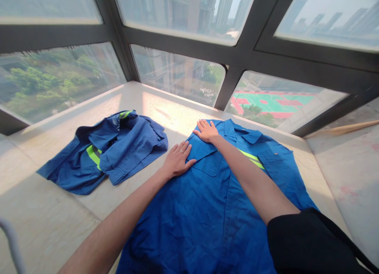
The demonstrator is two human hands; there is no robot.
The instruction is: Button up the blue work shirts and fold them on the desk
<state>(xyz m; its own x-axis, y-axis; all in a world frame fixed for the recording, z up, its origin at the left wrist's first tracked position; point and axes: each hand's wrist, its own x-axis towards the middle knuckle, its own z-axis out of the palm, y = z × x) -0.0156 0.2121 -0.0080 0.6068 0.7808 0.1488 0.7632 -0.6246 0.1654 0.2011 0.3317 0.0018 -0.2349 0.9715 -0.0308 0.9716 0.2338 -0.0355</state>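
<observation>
A blue work shirt [213, 211] with yellow-green reflective strips lies spread flat, front up, on a pale stone window ledge [59, 218]. My left hand [178, 159] rests flat on the shirt's left edge near the shoulder, fingers stretched out and together, a ring on one finger. My right hand [206, 130] lies flat with fingers spread on the shirt's upper left shoulder, beside the collar [237, 128]. My right forearm crosses the chest over a breast pocket [211, 165]. Neither hand grips anything.
A second blue garment [112, 151] with reflective strips lies crumpled to the left on the ledge. Dark-framed windows [237, 64] wrap the far side. A wooden stick [343, 128] lies at the right. A pale curved bar [12, 242] shows at the bottom left.
</observation>
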